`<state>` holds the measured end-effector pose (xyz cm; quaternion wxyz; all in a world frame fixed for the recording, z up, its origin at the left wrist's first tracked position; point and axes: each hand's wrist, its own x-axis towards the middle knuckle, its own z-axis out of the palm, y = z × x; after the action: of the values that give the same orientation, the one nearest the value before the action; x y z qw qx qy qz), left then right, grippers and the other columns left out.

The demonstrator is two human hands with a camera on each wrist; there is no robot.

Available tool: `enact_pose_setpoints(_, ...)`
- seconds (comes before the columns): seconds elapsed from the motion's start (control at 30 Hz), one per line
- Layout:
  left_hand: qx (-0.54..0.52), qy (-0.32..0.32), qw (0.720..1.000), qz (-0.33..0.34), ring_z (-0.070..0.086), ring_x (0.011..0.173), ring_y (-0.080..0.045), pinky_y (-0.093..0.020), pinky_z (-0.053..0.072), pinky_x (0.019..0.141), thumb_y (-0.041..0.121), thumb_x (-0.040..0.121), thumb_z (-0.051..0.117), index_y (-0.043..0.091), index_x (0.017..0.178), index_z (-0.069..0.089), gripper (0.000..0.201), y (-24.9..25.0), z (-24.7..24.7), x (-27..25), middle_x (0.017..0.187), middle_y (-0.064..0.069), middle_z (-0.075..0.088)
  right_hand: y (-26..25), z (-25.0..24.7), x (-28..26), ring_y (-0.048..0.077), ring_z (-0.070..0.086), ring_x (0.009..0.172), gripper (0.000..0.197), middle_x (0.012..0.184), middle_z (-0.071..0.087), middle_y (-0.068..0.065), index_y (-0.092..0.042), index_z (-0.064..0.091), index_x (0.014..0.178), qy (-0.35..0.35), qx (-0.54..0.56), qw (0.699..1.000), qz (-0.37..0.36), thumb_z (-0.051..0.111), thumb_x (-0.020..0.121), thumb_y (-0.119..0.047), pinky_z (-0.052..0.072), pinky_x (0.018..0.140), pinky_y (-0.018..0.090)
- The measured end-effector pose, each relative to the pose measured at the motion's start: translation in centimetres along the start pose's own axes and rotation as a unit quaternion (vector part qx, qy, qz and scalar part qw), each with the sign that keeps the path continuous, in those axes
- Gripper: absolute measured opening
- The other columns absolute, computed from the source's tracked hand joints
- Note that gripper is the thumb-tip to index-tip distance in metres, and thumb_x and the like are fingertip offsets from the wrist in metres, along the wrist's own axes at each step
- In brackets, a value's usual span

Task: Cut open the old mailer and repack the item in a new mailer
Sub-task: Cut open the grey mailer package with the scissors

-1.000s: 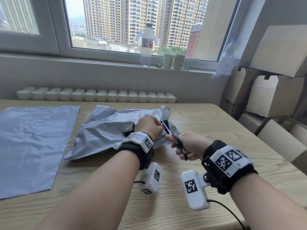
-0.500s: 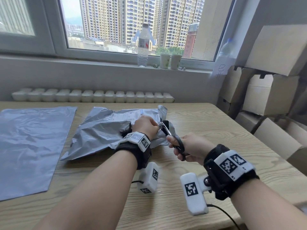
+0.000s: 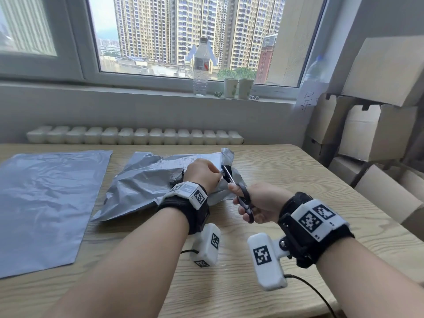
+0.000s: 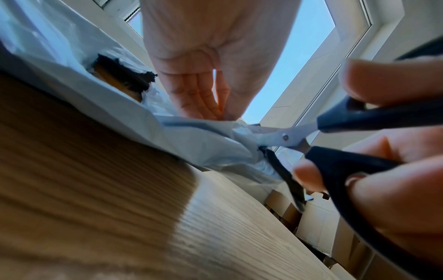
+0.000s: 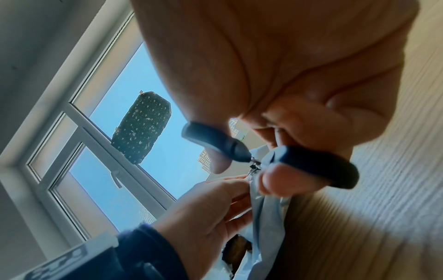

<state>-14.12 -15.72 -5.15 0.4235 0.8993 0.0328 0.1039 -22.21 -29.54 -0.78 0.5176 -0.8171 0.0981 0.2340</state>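
hands: left (image 3: pixel 202 172) pinches old mailer (image 3: pixel 142 184) | right (image 3: pixel 263 200) grips scissors (image 3: pixel 241 196) | mailers: 2

On the worktop (image 3: pixel 286 171) the old mailer (image 3: pixel 142 187) lies at centre, the new mailer (image 3: pixel 46 203) at its 9 o'clock. Boxes (image 3: pixel 378 125) stand at 3 o'clock, a bottle (image 3: pixel 201 67) and cups (image 3: pixel 238 87) at 12.

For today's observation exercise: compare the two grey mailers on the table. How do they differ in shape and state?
1. The new mailer lies flat and smooth; the old mailer is crumpled and bulges.
2. The old mailer is being cut by scissors held in the right hand, while the left hand pinches it; the new mailer lies untouched.
3. The old mailer bears a label; the new one looks plain.
Both are grey plastic.
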Motion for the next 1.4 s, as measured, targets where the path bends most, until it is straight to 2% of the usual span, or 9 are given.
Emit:
enact_pose_setpoints(0.23, 0.016, -0.001, 1.0, -0.008, 0.067, 0.088, -0.017, -0.026, 0.053, 0.077, 0.025, 0.08, 0.07, 0.02, 0.082, 0.074, 0.007, -0.3, 0.1, -0.1, 0.089, 0.001, 0.074, 0.8, -0.7, -0.3, 0.01, 0.051, 0.049, 0.044, 0.062, 0.054, 0.001, -0.009, 0.056, 0.093, 0.007, -0.011, 1.0, 0.003, 0.054, 0.089, -0.053, 0.035, 0.035, 0.015)
enact_pose_setpoints(0.5, 0.012, -0.006, 1.0, 0.005, 0.067, 0.089, -0.018, -0.028, 0.053, 0.08, 0.028, 0.082, 0.07, 0.021, 0.084, 0.073, 0.008, 0.0, 0.0, -0.3, 0.091, 0.0, 0.073, 0.9, -0.7, -0.6, 0.012, 0.052, 0.053, 0.047, 0.065, 0.054, 0.003, -0.01, 0.055, 0.096, -0.043, 0.012, 0.999, 0.008, 0.053, 0.088, -0.056, 0.039, 0.036, 0.016)
enact_pose_setpoints(0.63, 0.002, -0.013, 1.0, 0.005, 0.067, 0.088, -0.016, -0.028, 0.055, 0.079, 0.026, 0.08, 0.07, 0.022, 0.081, 0.073, 0.005, 0.4, -0.3, -0.5, 0.09, 0.001, 0.073, 0.2, -0.1, -0.2, 0.012, 0.055, 0.055, 0.049, 0.065, 0.056, 0.001, -0.014, 0.054, 0.092, -0.049, -0.008, 0.999, 0.008, 0.048, 0.087, -0.063, 0.047, 0.047, 0.019)
enact_pose_setpoints(0.8, -0.005, -0.017, 1.0, 0.004, 0.065, 0.091, -0.016, -0.03, 0.054, 0.083, 0.021, 0.081, 0.067, 0.022, 0.082, 0.074, 0.007, 0.6, -0.6, -0.8, 0.093, 0.002, 0.073, -0.7, 0.8, 0.1, 0.012, 0.053, 0.054, 0.048, 0.067, 0.053, 0.001, -0.014, 0.05, 0.092, -0.03, -0.01, 0.999, -0.015, 0.044, 0.09, -0.061, 0.048, 0.048, 0.021)
enact_pose_setpoints(0.9, -0.007, -0.02, 1.0, 0.004, 0.066, 0.092, -0.016, -0.029, 0.053, 0.084, 0.02, 0.081, 0.067, 0.021, 0.082, 0.075, 0.009, 0.5, -0.6, -0.8, 0.092, 0.001, 0.073, -0.7, 1.1, 0.1, 0.011, 0.051, 0.051, 0.041, 0.067, 0.05, 0.002, -0.012, 0.051, 0.09, -0.014, 0.026, 0.999, -0.024, 0.048, 0.093, -0.052, 0.044, 0.043, 0.019)
enact_pose_setpoints(1.0, -0.006, -0.015, 1.0, 0.003, 0.067, 0.091, -0.017, -0.029, 0.054, 0.084, 0.021, 0.081, 0.067, 0.02, 0.081, 0.076, 0.009, 0.3, -0.6, -0.7, 0.091, 0.001, 0.074, -0.4, 1.4, 0.0, 0.005, 0.046, 0.035, 0.029, 0.067, 0.047, 0.003, -0.008, 0.053, 0.085, 0.021, 0.096, 0.994, -0.045, 0.055, 0.095, -0.035, 0.035, 0.031, 0.013)
enact_pose_setpoints(1.13, 0.016, -0.002, 1.0, -0.003, 0.067, 0.094, -0.019, -0.03, 0.053, 0.086, 0.026, 0.082, 0.067, 0.019, 0.086, 0.075, 0.012, 0.3, -0.1, -0.5, 0.095, -0.001, 0.074, 0.1, 1.9, 0.1, 0.004, 0.044, 0.028, 0.025, 0.067, 0.045, 0.006, -0.006, 0.053, 0.079, 0.039, 0.161, 0.984, -0.071, 0.056, 0.096, -0.023, 0.036, 0.032, 0.012)
enact_pose_setpoints(1.27, 0.041, -0.014, 0.999, -0.019, 0.067, 0.093, -0.02, -0.03, 0.054, 0.084, 0.018, 0.082, 0.062, 0.021, 0.086, 0.073, 0.012, 0.2, 0.1, -0.1, 0.094, -0.002, 0.072, 0.7, 1.9, 0.1, 0.004, 0.047, 0.032, 0.026, 0.067, 0.048, 0.006, -0.003, 0.056, 0.083, 0.038, 0.158, 0.983, -0.087, 0.058, 0.094, -0.027, 0.041, 0.036, 0.015)
enact_pose_setpoints(1.4, 0.086, 0.022, 0.994, 0.062, 0.06, 0.098, -0.017, -0.033, 0.052, 0.084, 0.031, 0.073, 0.062, 0.024, 0.103, 0.062, 0.03, 0.9, 0.1, 0.3, 0.106, 0.005, 0.059, 1.0, 1.2, 0.2, 0.008, 0.05, 0.04, 0.032, 0.064, 0.053, 0.005, -0.007, 0.057, 0.084, 0.04, 0.118, 0.989, -0.082, 0.059, 0.091, -0.038, 0.041, 0.038, 0.016)
